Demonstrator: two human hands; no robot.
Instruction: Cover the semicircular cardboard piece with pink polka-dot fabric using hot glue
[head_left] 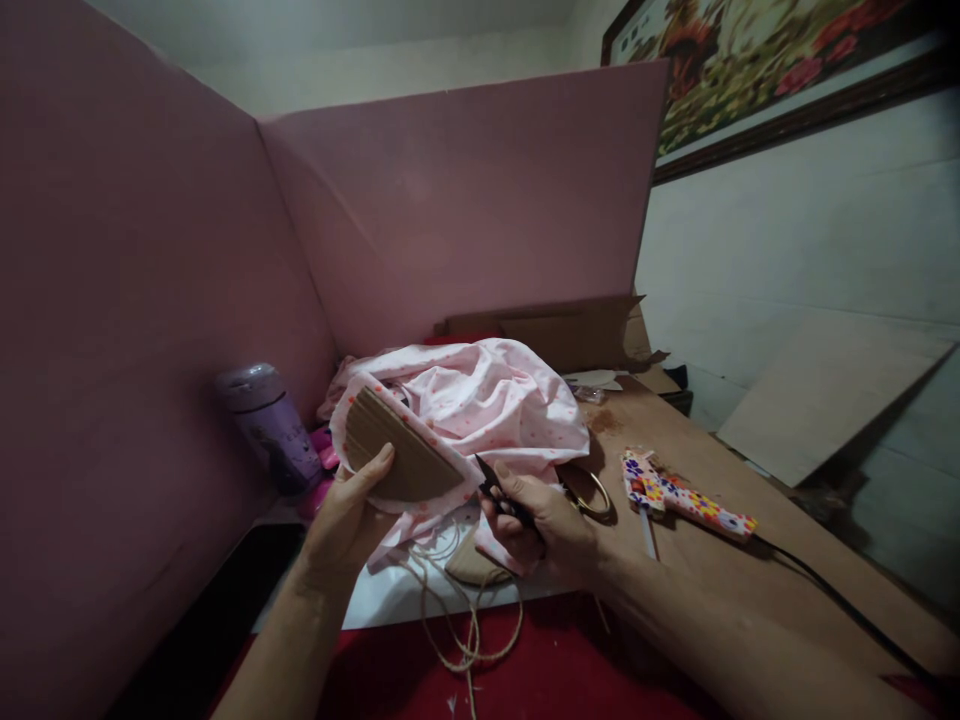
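My left hand (349, 510) grips a half-round piece of corrugated cardboard (401, 450), with its thumb on the face. The cardboard lies against pink fabric (487, 395) with small red dots, and a margin of fabric shows around its curved edge. In my right hand (544, 515) is a pair of dark scissors (487, 475), closed in the fingers, the blades pointing up and left at the right corner of the fabric-edged piece. The fingers hide most of the scissors' handles. The rest of the fabric is bunched up behind both hands.
A glue gun (660, 490) with flowered covering lies at right, its black cord trailing off. Near it is a gold ring-shaped handle (589, 495). Loose twine (472, 640) and another cardboard piece (474, 562) lie below. A purple bottle (274, 430) stands left, beside pink panels (465, 200).
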